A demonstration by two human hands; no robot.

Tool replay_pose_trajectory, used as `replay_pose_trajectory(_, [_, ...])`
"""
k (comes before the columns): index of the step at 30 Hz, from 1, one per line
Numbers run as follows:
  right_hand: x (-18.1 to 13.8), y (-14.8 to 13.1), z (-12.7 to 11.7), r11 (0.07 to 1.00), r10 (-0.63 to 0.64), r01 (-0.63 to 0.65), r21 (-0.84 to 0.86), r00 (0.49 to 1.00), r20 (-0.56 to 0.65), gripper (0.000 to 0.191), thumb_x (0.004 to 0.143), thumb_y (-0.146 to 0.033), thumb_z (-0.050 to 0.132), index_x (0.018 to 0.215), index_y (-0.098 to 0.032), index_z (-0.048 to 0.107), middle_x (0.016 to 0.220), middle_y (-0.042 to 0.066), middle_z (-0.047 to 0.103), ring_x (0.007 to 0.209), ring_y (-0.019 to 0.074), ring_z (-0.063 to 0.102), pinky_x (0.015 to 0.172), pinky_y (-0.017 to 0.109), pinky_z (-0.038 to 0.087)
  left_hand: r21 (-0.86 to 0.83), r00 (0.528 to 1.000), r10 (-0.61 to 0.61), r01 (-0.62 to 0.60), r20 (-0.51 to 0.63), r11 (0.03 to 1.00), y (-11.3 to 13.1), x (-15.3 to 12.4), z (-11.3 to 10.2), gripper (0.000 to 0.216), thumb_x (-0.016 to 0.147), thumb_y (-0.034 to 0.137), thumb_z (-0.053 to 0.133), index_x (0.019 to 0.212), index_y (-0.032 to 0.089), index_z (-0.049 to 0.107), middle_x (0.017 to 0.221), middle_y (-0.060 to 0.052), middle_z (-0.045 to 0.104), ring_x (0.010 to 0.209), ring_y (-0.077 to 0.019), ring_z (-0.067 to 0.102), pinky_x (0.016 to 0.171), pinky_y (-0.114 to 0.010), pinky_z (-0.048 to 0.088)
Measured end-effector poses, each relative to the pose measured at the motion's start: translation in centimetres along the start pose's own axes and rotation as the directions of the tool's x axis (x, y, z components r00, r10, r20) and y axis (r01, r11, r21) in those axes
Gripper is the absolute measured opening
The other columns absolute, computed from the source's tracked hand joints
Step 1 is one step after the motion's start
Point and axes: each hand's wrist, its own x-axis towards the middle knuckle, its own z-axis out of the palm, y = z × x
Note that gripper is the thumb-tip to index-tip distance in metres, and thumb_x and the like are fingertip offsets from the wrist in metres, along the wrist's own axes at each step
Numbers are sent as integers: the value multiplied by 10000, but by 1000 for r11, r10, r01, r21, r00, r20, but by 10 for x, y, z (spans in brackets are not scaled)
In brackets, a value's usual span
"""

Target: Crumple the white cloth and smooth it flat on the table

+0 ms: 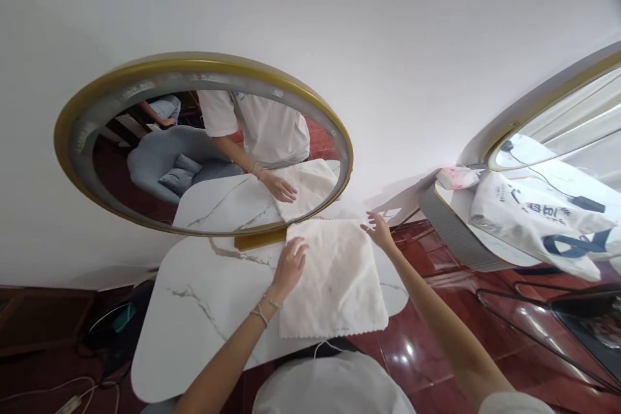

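Note:
A white cloth point(334, 281) with scalloped edges lies spread nearly flat on the marble-patterned table point(194, 310), its near edge at the table's front. My left hand point(290, 265) rests at the cloth's left edge, fingers loosely bent and apart, holding nothing that I can see. At the far right corner of the cloth is my right hand point(379, 231), with a ring on it and its fingers apart. Whether its fingertips touch the cloth I cannot tell. Faint creases and a small dark spot show on the cloth.
A gold-framed oval mirror point(218, 65) stands behind the table against the wall, reflecting a grey armchair and a person. To the right, another table point(451, 233) bears a white printed bag point(524, 213) and a pink tissue pack point(456, 177). Cables point(82, 394) lie at lower left.

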Motion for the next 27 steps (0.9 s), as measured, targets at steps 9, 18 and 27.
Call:
replay_pose_trajectory(9, [-108,40,51,921,-65,17,-389,992,-109,667,885,-603,320,1355,-133,384,1381,217,413,1302,346,350,1048,544,302,148,992,10,-29,125,989,-19,-62,52,550,935,325,399,1461,217,279,1557,-112,182,1434,-257,164,1143,-461,242])
replay_pose_trajectory(18, [-104,52,47,878,-111,20,-478,980,-163,633,907,-584,264,1297,-109,420,1388,233,400,1352,364,261,1066,588,241,128,995,-78,68,70,989,-5,-65,64,541,925,320,405,1448,228,304,1546,-126,215,1425,-287,192,1135,-538,202])
replay_pose_trajectory(27, [-120,40,39,927,131,-182,-329,976,-171,462,822,-411,448,1211,-164,422,966,122,553,961,314,523,838,496,433,-18,901,-412,414,-133,910,-5,-65,67,506,902,366,423,1389,237,379,1489,-151,252,1359,-342,286,1054,-568,319])
